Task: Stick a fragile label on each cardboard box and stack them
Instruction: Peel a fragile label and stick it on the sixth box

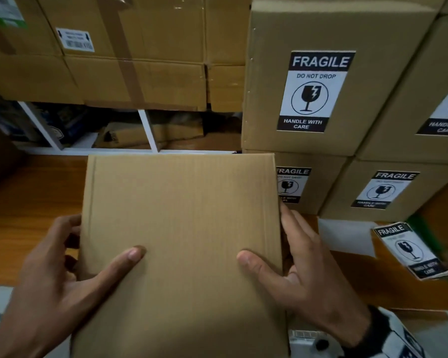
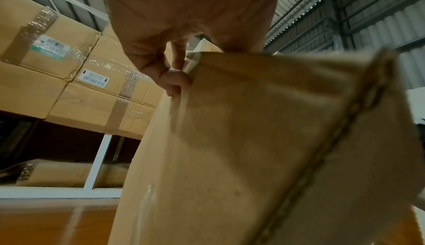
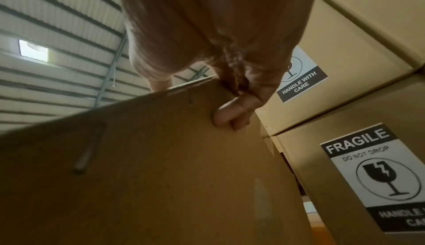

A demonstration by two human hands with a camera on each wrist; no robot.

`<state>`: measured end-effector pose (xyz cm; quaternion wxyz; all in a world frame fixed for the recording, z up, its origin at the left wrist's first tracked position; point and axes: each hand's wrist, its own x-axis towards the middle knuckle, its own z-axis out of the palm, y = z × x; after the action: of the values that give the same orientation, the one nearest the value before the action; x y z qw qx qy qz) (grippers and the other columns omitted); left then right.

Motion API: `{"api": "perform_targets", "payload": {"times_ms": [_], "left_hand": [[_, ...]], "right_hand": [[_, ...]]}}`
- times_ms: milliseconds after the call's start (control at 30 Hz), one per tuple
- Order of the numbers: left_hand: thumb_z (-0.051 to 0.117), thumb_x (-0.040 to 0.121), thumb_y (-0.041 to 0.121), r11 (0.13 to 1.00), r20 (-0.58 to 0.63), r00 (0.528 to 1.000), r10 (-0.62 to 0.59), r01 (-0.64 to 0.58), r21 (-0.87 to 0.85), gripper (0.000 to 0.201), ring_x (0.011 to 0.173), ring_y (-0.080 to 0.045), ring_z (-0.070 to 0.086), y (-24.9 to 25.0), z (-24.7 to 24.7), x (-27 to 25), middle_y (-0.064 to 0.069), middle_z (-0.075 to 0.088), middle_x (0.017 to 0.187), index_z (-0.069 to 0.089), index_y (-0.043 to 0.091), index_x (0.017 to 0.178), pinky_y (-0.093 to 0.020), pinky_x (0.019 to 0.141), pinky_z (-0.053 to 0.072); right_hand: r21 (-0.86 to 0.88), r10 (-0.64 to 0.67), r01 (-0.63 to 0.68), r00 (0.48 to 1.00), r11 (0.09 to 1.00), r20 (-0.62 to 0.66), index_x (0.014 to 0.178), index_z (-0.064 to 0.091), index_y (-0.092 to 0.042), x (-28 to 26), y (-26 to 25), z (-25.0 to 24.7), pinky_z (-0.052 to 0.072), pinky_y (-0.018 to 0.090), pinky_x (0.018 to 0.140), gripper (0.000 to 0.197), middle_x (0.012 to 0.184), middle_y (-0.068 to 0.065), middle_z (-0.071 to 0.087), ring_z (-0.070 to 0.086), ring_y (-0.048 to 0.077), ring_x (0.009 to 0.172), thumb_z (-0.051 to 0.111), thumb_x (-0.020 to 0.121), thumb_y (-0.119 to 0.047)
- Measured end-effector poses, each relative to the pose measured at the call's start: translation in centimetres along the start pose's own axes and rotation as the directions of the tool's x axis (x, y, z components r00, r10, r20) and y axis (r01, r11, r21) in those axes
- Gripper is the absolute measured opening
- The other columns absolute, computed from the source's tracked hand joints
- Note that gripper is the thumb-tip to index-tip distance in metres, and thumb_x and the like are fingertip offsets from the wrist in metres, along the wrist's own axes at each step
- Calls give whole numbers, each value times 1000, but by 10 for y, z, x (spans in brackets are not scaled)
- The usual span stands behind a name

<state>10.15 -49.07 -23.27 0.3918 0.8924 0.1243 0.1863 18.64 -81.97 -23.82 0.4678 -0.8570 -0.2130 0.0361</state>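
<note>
A plain cardboard box point(image 1: 181, 228) with no label on its upper face is held above the wooden table, close to me. My left hand point(image 1: 70, 259) grips its left side, thumb on top, fingers curled round the edge point(image 2: 174, 79). My right hand point(image 1: 292, 257) grips the right side the same way, fingers wrapped onto the box point(image 3: 232, 118). To the right stand stacked boxes with fragile labels point(image 1: 317, 91), two high. A strip of loose fragile labels point(image 1: 411, 250) lies on the table at the right.
Large taped cartons point(image 1: 130, 47) sit on a white shelf frame point(image 1: 148, 130) behind the table. The wooden table top point(image 1: 31, 192) shows at left. A white paper sheet point(image 1: 347, 236) lies beside the labels. The labelled stack point(image 3: 372, 172) stands very close to the held box.
</note>
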Motion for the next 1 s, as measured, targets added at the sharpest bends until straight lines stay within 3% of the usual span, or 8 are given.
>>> {"api": "perform_targets", "payload": {"times_ms": [67, 267, 400, 467, 567, 667, 833, 1000], "left_hand": [[92, 63, 58, 1000, 10, 1000, -28, 28, 11, 75, 97, -12, 64, -1, -3, -1, 30, 59, 111, 47, 55, 123, -40, 65, 60], [80, 58, 83, 997, 208, 977, -35, 50, -63, 71, 87, -9, 71, 14, 7, 17, 22, 66, 106, 52, 52, 115, -30, 55, 61], [83, 57, 67, 990, 379, 925, 3, 50, -130, 68, 92, 3, 68, 20, 35, 36, 29, 67, 105, 50, 52, 115, -22, 59, 60], [79, 59, 78, 990, 427, 901, 75, -15, -140, 68, 98, 10, 63, 20, 46, 49, 40, 62, 108, 49, 55, 115, -23, 62, 60], [73, 65, 82, 993, 487, 868, 97, -55, -101, 82, 98, 7, 62, 18, 65, 68, 29, 60, 110, 47, 45, 134, -22, 68, 55], [66, 63, 75, 996, 503, 860, 90, -65, -66, 95, 94, 1, 59, 25, 84, 81, 29, 51, 108, 44, 29, 144, -17, 68, 47], [68, 70, 74, 993, 477, 872, 114, -96, -61, 98, 95, -2, 58, 37, 108, 88, 15, 50, 122, 36, 27, 150, -20, 66, 49], [69, 74, 71, 973, 395, 898, 194, -227, 38, 90, 93, -8, 56, 43, 112, 83, 4, 46, 132, 37, 30, 147, -28, 66, 54]], "right_hand": [[40, -2, 2, 1000, 999, 11, 151, 35, -44, -3, -3, -1, 61, 31, 87, 89, 128, -25, 51, 59, 5, 118, 65, 77, -82], [9, 90, -90, 996, 996, -17, 142, 33, -64, -5, -4, -16, 60, 28, 84, 78, 125, -31, 52, 60, -3, 114, 61, 73, -87], [9, 177, -177, 984, 984, -29, 149, 42, -51, 3, 10, -33, 63, 32, 83, 75, 129, -17, 63, 68, 4, 109, 68, 83, -75], [112, 264, -259, 964, 959, -24, 154, 41, -41, 7, 17, -36, 63, 26, 76, 74, 126, -10, 69, 72, 4, 102, 73, 88, -52], [156, 344, -330, 936, 931, -74, 157, 40, -35, 9, 31, -41, 62, 26, 79, 78, 124, -10, 69, 72, 1, 101, 73, 86, -45], [152, 390, -372, 914, 916, -115, 156, 40, -39, 6, 47, -52, 62, 29, 87, 88, 125, -16, 68, 69, -4, 104, 75, 78, -56], [103, 356, -344, 923, 933, -146, 158, 39, -37, -2, 64, -73, 55, 41, 105, 93, 124, -29, 67, 62, -7, 116, 76, 77, -64], [127, 320, -300, 929, 945, -186, 152, 47, -39, -16, 77, -91, 54, 33, 103, 74, 141, -14, 60, 59, -1, 125, 68, 85, -61]]}}
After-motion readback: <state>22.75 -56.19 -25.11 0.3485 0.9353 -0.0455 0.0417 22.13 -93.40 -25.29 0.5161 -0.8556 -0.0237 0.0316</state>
